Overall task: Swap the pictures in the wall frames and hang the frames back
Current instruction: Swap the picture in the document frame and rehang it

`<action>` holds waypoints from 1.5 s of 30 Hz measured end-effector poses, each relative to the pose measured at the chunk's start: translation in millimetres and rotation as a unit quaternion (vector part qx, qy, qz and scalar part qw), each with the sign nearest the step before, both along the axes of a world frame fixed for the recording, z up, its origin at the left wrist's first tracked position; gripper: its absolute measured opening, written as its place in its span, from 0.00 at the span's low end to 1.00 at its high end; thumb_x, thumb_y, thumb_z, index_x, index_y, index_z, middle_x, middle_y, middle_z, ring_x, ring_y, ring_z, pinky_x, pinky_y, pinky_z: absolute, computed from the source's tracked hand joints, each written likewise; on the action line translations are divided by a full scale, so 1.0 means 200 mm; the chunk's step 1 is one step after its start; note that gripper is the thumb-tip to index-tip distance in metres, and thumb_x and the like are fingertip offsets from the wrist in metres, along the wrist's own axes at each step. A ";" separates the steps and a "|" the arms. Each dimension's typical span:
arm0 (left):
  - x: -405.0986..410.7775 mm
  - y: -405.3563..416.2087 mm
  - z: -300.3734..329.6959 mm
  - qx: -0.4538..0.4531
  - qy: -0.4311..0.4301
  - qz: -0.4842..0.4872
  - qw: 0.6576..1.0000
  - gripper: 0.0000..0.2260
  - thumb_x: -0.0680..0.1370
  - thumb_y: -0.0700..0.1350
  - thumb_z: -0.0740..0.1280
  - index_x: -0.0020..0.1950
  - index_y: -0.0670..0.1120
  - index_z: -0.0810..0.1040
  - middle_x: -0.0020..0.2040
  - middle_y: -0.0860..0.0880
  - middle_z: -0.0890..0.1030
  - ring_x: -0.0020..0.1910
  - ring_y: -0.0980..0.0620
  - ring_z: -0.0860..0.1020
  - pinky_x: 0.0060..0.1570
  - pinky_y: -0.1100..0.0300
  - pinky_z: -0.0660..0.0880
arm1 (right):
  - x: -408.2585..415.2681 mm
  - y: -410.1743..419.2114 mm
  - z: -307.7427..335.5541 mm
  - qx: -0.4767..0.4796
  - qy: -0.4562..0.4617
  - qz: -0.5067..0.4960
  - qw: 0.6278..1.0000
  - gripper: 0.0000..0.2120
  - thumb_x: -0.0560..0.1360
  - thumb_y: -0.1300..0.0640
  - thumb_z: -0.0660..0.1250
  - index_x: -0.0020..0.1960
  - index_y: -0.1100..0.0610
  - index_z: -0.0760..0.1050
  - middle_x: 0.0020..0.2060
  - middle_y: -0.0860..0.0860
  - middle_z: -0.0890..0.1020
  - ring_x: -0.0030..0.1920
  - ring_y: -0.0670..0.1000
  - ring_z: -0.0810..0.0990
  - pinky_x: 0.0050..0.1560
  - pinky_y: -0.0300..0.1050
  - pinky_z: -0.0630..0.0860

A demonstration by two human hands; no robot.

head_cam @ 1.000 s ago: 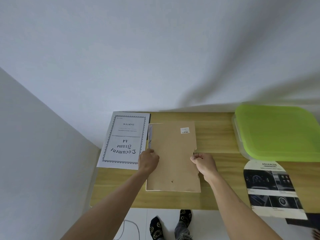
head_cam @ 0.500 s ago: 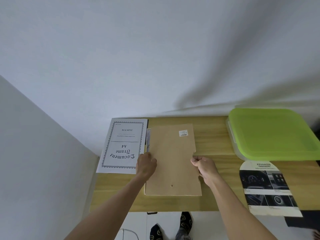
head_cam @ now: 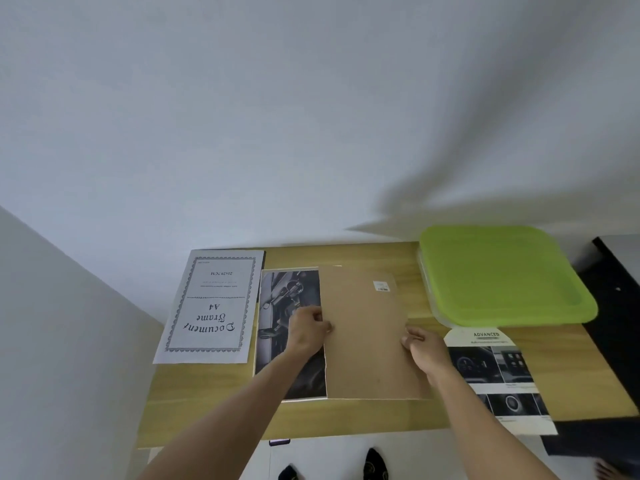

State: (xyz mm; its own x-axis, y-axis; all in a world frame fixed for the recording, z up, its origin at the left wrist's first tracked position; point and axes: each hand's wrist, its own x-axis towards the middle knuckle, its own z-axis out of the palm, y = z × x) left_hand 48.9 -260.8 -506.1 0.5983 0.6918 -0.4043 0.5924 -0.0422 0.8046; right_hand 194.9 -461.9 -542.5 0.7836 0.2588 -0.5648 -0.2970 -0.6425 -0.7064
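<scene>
Since half a second ago you have slid the brown backing board (head_cam: 367, 336) toward 3 o'clock, uncovering the dark car picture (head_cam: 289, 336) that lay hidden beneath it. Your left hand (head_cam: 309, 329) pinches the board's left edge with curled fingers, and your right hand (head_cam: 420, 344) grips the right edge at its notch, fingers curled round it. That picture lies flat on the wooden table (head_cam: 214, 403), partly under the board and your left forearm; whether a frame sits under it you cannot tell. At 9 o'clock of it lies the Document Frame insert sheet (head_cam: 211, 306), loose and just beside it. At 3 o'clock a second printed picture (head_cam: 498, 375) headed ADVANCED lies loose, its top just under the green tray lid (head_cam: 502, 275). So you are mid-swap, as I judge it: a back is off and both prints are out, but nothing is reassembled and no frame hangs on the wall (head_cam: 311, 116) yet
</scene>
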 end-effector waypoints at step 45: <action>0.28 -0.45 -0.20 0.308 0.122 -0.223 0.917 0.23 0.82 0.50 0.59 0.73 0.40 0.64 0.75 0.41 0.63 0.75 0.42 0.60 0.75 0.51 0.55 | 0.14 -0.05 -0.16 -0.199 -0.351 0.340 0.850 0.26 0.83 0.51 0.56 0.77 0.62 0.62 0.76 0.61 0.63 0.77 0.59 0.61 0.76 0.54 0.59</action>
State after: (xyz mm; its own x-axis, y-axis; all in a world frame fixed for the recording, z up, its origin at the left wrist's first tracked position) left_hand 105.6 -351.3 -545.8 0.8214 0.5418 -0.1780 0.5642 -0.7266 0.3922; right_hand 223.8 -471.2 -575.5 0.7097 0.6839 -0.1690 0.6423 -0.7267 -0.2437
